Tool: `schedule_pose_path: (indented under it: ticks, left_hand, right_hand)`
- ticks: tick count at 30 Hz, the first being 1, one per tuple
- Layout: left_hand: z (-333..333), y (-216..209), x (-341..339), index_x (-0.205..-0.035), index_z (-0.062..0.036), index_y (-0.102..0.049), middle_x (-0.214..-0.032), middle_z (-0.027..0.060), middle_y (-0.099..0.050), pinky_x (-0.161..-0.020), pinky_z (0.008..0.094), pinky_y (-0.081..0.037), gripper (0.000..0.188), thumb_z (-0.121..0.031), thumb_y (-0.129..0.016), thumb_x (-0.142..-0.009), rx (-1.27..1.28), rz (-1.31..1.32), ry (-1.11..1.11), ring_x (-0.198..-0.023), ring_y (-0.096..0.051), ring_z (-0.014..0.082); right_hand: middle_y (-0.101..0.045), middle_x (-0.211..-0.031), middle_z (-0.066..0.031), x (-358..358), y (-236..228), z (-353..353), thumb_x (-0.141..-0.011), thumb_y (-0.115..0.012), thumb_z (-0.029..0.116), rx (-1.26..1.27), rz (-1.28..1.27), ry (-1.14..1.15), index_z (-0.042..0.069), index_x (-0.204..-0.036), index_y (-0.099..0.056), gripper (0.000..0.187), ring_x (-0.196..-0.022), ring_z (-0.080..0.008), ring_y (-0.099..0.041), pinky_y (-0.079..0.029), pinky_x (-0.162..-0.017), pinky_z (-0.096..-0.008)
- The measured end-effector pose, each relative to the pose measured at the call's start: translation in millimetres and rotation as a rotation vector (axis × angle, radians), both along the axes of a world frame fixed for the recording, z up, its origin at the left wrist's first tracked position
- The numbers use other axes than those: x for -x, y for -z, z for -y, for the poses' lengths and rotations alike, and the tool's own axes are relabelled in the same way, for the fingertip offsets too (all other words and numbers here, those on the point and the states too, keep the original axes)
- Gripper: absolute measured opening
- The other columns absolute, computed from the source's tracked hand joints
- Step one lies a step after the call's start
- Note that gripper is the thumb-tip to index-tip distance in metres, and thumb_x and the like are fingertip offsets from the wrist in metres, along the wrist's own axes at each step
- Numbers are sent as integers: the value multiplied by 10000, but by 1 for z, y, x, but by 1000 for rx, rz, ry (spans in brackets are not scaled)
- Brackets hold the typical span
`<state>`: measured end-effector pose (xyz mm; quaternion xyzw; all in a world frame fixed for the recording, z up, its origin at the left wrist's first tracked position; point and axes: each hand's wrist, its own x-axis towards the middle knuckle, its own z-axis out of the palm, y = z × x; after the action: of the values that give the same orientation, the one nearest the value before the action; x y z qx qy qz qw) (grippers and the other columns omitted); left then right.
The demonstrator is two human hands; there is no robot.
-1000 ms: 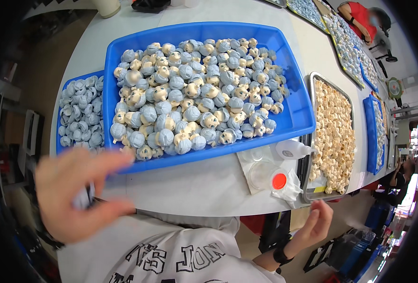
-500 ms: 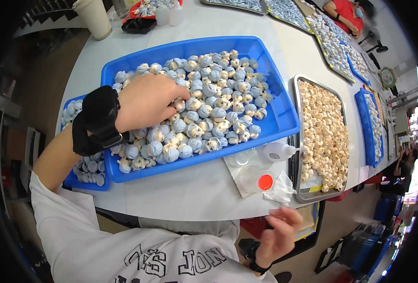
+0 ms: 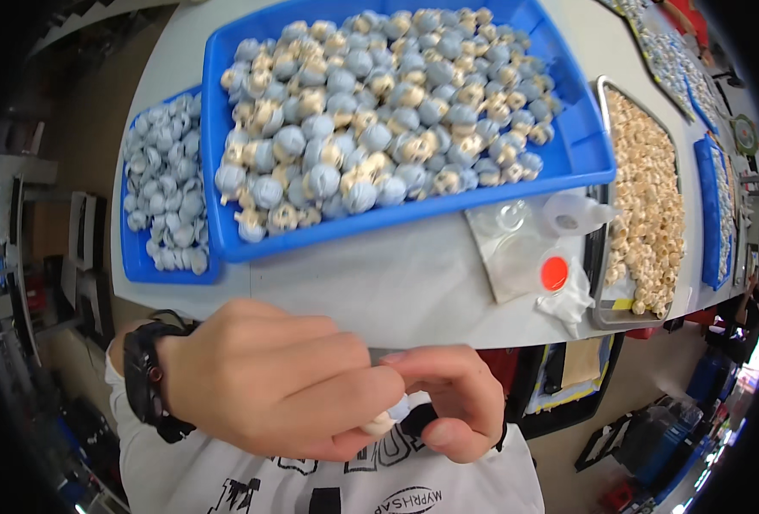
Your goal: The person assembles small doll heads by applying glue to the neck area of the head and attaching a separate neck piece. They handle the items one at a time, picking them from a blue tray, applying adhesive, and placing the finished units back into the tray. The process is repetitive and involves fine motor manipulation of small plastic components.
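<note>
The left hand (image 3: 281, 385) grasped a blue-haired doll head (image 3: 381, 424). Whether the curled right hand (image 3: 461, 394) also gripped it was unclear.

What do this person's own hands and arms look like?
The left hand and right hand are gloveless, with no cables on the fingers. The left wrist wears a chunky black band. The shirt is white with black lettering.
</note>
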<state>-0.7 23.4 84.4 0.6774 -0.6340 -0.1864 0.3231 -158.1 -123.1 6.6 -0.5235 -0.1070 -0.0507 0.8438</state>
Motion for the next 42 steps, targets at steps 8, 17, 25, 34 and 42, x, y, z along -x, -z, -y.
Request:
schedule_pose_path:
  ticks: [8,17,25,34,42]
  left_hand:
    - [-9,59,31,-883,-60,-662,-636,11,-571,-379,219,-312,411,-174,-881,-555,347,-665,-133,-464,-508,102]
    - [-16,63,35,-996,-108,-675,-678,-26,-584,-466,229,-454,421,-111,-835,-606,348,-785,-132,-541,-566,120]
    - [-16,69,30,-894,-45,-692,-689,-11,-564,-366,207,-319,379,-209,-869,-602,394,-707,-38,-440,-468,75]
    - [-20,63,31,-963,-68,-674,-726,-23,-567,-441,214,-421,361,-164,-832,-653,304,-743,30,-549,-558,104]
    - [-21,64,31,-1042,-111,-646,-771,-41,-581,-518,252,-471,392,-128,-802,-682,279,-837,1,-650,-602,132]
  right_hand:
    - [-553,-1097,-162,-2,0,-15,-894,-491,16,-501,-166,-162,-29,-1218,-314,372,-901,-162,-591,-482,-711,-263]
    - [-546,-1021,-107,-11,4,-15,-835,-489,-27,-588,-213,-321,4,-1130,-336,335,-850,-126,-551,-450,-677,-236]
    - [-549,-1002,-84,-11,3,-14,-817,-515,-50,-643,-246,-373,28,-1099,-341,340,-826,-119,-552,-438,-723,-248]
    - [-546,-987,-57,-9,7,-17,-800,-532,-57,-629,-221,-393,39,-1090,-350,356,-803,-106,-549,-434,-717,-242]
    - [-565,-982,-73,-11,7,-16,-802,-551,-45,-730,-289,-421,42,-1075,-354,348,-811,-112,-555,-451,-689,-238]
